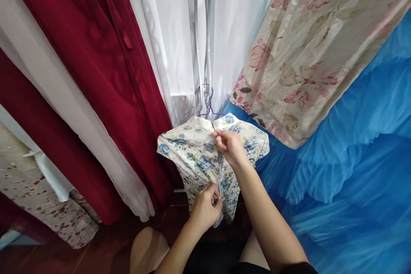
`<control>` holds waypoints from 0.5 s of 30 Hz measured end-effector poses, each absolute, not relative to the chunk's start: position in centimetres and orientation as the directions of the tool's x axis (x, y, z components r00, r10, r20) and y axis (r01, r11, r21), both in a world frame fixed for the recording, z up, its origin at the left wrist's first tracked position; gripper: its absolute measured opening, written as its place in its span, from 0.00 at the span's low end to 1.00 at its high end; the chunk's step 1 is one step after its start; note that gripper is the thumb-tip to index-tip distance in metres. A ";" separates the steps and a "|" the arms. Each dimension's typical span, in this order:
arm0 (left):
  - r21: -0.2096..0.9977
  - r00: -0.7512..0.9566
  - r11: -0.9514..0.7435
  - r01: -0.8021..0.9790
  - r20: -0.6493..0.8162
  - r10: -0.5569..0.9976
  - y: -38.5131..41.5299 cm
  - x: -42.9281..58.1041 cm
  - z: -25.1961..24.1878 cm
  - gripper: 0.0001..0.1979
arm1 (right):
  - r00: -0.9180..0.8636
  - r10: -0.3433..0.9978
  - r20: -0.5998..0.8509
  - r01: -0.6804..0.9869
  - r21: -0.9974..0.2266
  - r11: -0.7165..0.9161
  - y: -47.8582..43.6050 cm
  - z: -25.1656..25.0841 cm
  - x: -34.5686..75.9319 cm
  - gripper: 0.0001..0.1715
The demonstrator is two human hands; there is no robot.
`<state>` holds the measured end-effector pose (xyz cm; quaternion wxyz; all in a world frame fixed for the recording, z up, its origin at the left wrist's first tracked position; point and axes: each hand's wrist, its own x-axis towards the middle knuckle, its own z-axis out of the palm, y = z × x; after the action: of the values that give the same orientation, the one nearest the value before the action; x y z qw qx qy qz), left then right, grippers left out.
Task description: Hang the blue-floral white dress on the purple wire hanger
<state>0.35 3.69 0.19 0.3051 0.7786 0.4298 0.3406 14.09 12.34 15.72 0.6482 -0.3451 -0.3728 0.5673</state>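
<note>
A white floral dress with blue flowers and short sleeves hangs in front of me on a purple hanger. A lengthwise opening, which looks like a zipper line, runs down its middle from the neckline. My right hand is closed in a pinch at the upper part of this opening, just below the collar. Lower down, my left hand pinches the fabric along the same line. Whether a zipper pull sits between the right fingertips is too small to tell. The dress's lower end is partly hidden behind my left hand.
Long red fabric and white fabric hang behind and to the left. At the right are a beige garment with pink flowers and a ruffled blue tulle garment. Beneath lies a dark red tiled floor.
</note>
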 end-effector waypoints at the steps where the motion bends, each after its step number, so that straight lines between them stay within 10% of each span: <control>1: 0.757 0.416 -0.450 0.475 0.257 0.872 3.4 0.0 0.2 0.09 | 0.086 0.992 0.090 -0.515 -0.849 0.121 12.9 16.6 13.9 0.12; 6: 0.778 0.472 -0.459 0.429 0.240 0.848 3.6 -2.3 2.4 0.06 | 0.088 0.982 0.168 -0.481 -0.856 0.190 11.6 16.4 13.1 0.12; 15: 0.537 0.296 -0.771 0.340 0.718 0.631 11.5 -0.2 15.9 0.09 | 0.064 0.964 0.257 -0.200 -0.943 0.264 8.8 15.4 14.3 0.15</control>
<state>-0.16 11.52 15.93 0.1427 0.7922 0.3064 0.5080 14.35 8.83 15.35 0.6200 -0.3840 -0.4979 0.4694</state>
